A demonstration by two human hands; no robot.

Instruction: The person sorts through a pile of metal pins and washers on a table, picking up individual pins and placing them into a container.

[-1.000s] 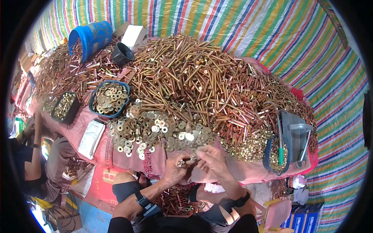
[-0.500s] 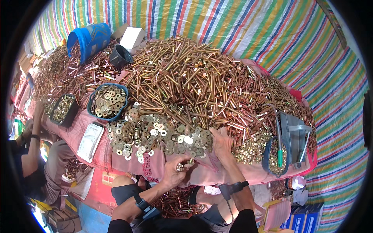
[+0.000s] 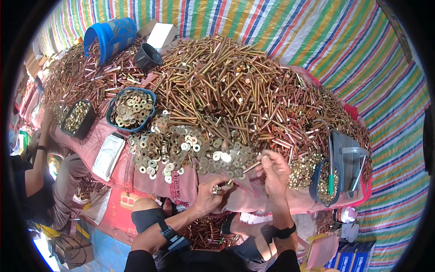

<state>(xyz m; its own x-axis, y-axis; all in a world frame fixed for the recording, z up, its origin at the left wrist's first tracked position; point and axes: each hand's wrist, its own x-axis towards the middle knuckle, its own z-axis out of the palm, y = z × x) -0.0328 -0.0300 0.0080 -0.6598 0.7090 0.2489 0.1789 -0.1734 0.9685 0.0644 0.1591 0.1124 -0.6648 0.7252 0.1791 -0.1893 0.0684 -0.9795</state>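
Note:
My left hand [image 3: 207,196] is closed round a few metal bolts [image 3: 217,189], their shiny ends poking out past the fingers; most of their length is hidden in the palm. It hovers over the front edge of the cloth. Between the thumb and fingers of my right hand [image 3: 276,171] is a long bronze-coloured bolt [image 3: 252,167], tilted with its lower end pointing left toward my left hand. Flat washers [image 3: 199,152] lie spread just beyond both hands. Behind them rises a big heap of long bolts [image 3: 217,86].
At right, loose nuts [image 3: 302,170] lie beside a blue tub of nuts [image 3: 325,188] and a grey scoop-like bin [image 3: 346,158]. Leftward are a blue bowl of washers [image 3: 131,109], a dark nut tray [image 3: 78,119] and a blue bucket [image 3: 110,41]. Another person's arm [image 3: 41,158] works far left.
My right hand has lifted away from the edge of the pile and moved right, now showing a bolt in its fingers. My left hand stays closed on its bolts. The view has shifted slightly.

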